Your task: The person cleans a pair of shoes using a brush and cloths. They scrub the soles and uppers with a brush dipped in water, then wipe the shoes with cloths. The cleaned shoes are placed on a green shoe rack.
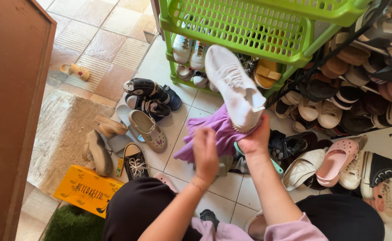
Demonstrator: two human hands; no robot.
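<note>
My right hand [255,139] grips the heel end of a white knit sneaker [234,85], held up with its toe pointing away toward the green rack. My left hand [205,154] is closed on a purple cloth [218,131] that is bunched against the sneaker's heel. Both hands hover over the tiled floor in front of my knees, which are in black trousers.
A green plastic shoe rack [245,27] stands ahead with small shoes on its lower shelf. A dark rack packed with shoes [361,85] is at right. Loose shoes lie around: black sneakers [149,96], beige clogs [148,130], pink clogs [336,160]. Yellow box [86,189] and brown door [13,89] at left.
</note>
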